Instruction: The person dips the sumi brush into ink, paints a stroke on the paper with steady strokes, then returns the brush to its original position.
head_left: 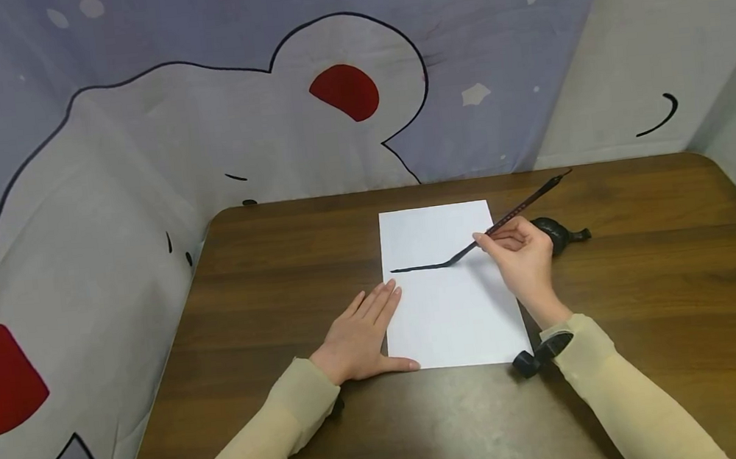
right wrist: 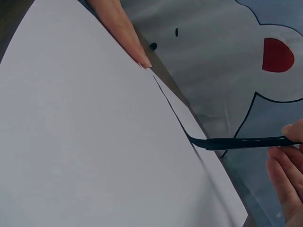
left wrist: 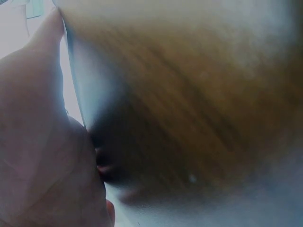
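Observation:
A white sheet of paper (head_left: 455, 324) lies on the wooden table. My right hand (head_left: 522, 253) pinches a dark brush (head_left: 525, 203) between thumb and fingers, its shaft slanting up to the right. The bent brush tip touches the paper at the right end of a thin black line (head_left: 415, 268). In the right wrist view the brush (right wrist: 246, 143) shows its bristles bending where they meet that line. My left hand (head_left: 363, 335) rests flat with fingers spread on the sheet's left edge. The left wrist view shows part of the left palm (left wrist: 38, 132) close up, with the table blurred beside it.
A dark gourd-shaped object (head_left: 558, 233) sits just behind my right hand, partly hidden by it. The brown table (head_left: 265, 269) reaches back to a printed cloth (head_left: 198, 127) with white figures and red patches. A black device (head_left: 543, 354) is worn at my right wrist.

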`<act>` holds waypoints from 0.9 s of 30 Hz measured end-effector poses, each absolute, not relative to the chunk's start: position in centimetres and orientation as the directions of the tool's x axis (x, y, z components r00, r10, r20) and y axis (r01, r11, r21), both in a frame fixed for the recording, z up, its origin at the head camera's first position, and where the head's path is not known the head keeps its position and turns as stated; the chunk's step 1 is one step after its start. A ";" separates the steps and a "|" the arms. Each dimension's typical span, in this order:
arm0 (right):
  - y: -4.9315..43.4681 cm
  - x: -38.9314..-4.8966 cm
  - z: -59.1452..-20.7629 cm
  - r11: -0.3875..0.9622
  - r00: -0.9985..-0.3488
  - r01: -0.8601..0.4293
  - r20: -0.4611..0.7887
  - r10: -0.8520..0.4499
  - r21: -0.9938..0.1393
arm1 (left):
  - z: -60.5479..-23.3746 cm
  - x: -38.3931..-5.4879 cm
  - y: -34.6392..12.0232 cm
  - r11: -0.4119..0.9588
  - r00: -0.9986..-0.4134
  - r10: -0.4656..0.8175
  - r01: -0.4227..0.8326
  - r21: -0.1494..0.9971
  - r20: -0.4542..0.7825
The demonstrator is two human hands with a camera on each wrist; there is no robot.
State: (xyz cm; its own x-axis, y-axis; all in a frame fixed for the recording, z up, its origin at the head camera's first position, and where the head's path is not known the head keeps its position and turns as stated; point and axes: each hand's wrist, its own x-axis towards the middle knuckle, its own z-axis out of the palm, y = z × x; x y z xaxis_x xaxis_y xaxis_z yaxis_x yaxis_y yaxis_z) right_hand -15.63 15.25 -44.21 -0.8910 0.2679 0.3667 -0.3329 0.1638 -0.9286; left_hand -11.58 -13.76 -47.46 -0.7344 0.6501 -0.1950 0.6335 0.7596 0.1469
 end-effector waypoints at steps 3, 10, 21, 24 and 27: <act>15.4 -15.6 -44.2 0.177 -0.888 -0.332 0.370 0.272 -0.927 | -47.7 -11.7 -13.8 0.760 -0.735 0.649 0.635 0.137 -0.195; 15.6 -15.5 -44.1 0.192 -0.879 -0.346 0.389 0.275 -0.918 | -47.9 -11.7 -13.9 0.761 -0.737 0.649 0.634 0.140 -0.189; 16.1 -15.5 -44.0 0.216 -0.864 -0.366 0.416 0.284 -0.905 | -47.9 -11.8 -13.8 0.765 -0.739 0.643 0.631 0.126 -0.201; 16.3 -15.4 -44.0 0.221 -0.862 -0.368 0.421 0.283 -0.903 | -47.9 -11.8 -13.8 0.767 -0.740 0.641 0.629 0.126 -0.205; 16.5 -15.3 -44.0 0.231 -0.860 -0.365 0.422 0.286 -0.902 | -47.8 -11.8 -13.7 0.766 -0.739 0.641 0.631 0.118 -0.209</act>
State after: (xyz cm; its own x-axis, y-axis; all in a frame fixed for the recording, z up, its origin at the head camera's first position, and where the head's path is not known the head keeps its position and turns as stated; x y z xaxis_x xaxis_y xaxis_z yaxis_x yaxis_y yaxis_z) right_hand -15.35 16.48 -43.96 -0.8605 0.2857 0.4219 -0.3655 0.2308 -0.9018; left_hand -11.78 -13.72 -47.79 -0.7386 0.6409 -0.2092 0.6315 0.7663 0.1183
